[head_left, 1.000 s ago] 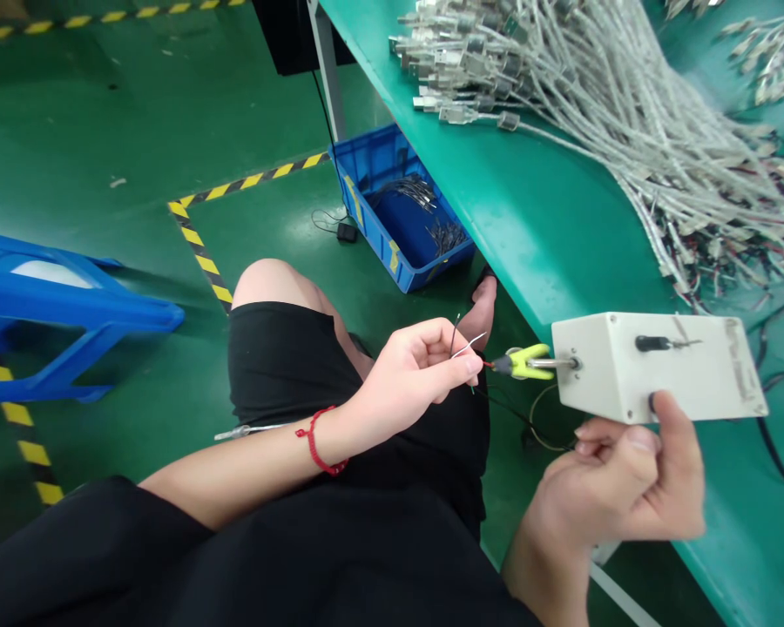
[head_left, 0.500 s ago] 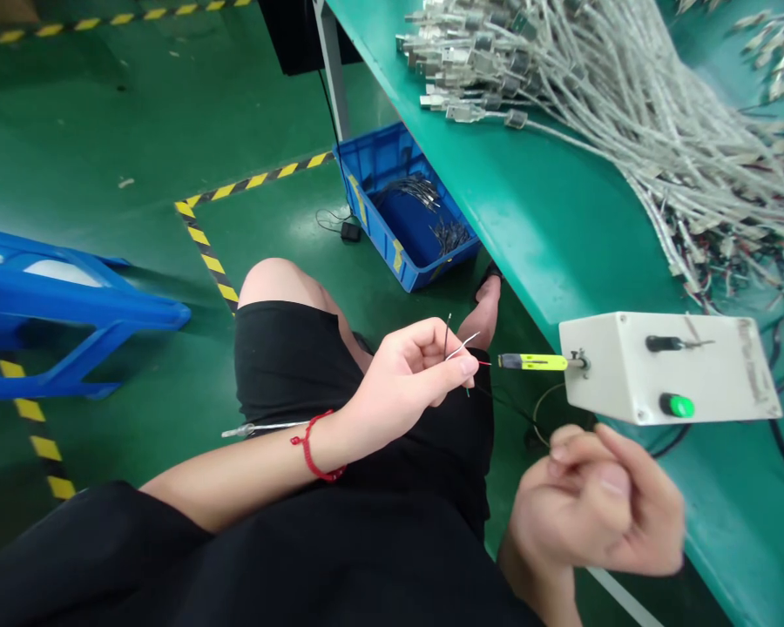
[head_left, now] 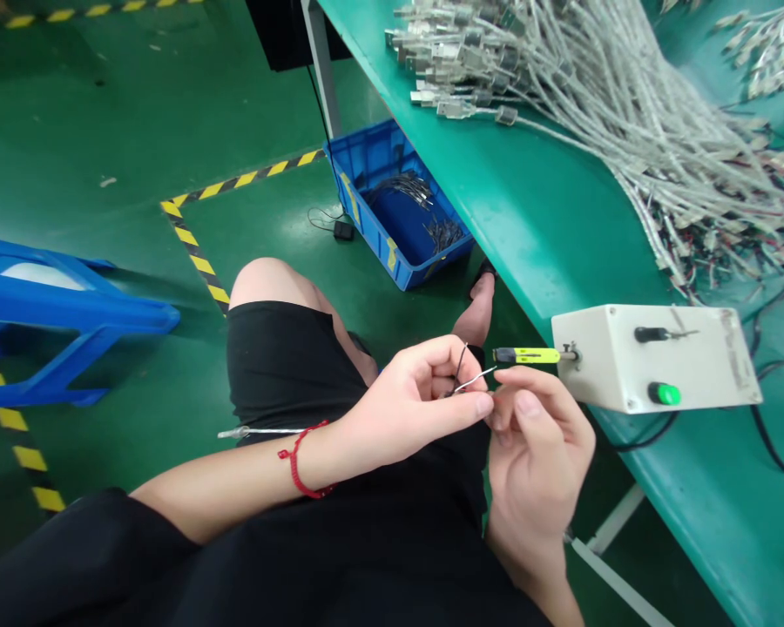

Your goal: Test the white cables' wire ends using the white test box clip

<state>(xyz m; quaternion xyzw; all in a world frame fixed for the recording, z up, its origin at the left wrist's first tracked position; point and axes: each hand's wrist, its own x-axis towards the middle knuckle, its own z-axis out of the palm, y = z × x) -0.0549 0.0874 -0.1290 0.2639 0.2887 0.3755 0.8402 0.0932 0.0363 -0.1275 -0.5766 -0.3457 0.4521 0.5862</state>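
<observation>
My left hand is closed in a pinch on the stripped end of a thin cable, whose fine wires stick up past the fingertips. My right hand has its fingertips pinched on the same wire ends, touching the left hand. Just above both hands a yellow clip juts from the left face of a white test box with a black switch and a green button. The cable's far end shows beside my left forearm.
The box sits at the edge of a green bench that holds a big heap of grey USB cables. A blue bin with dark wire pieces stands on the floor under the bench. A blue plastic frame lies at the left.
My right hand left the test box's button, dropped below the box, then moved left to join the left hand on the wire ends. The yellow clip's jaws, open before, are now shut.
</observation>
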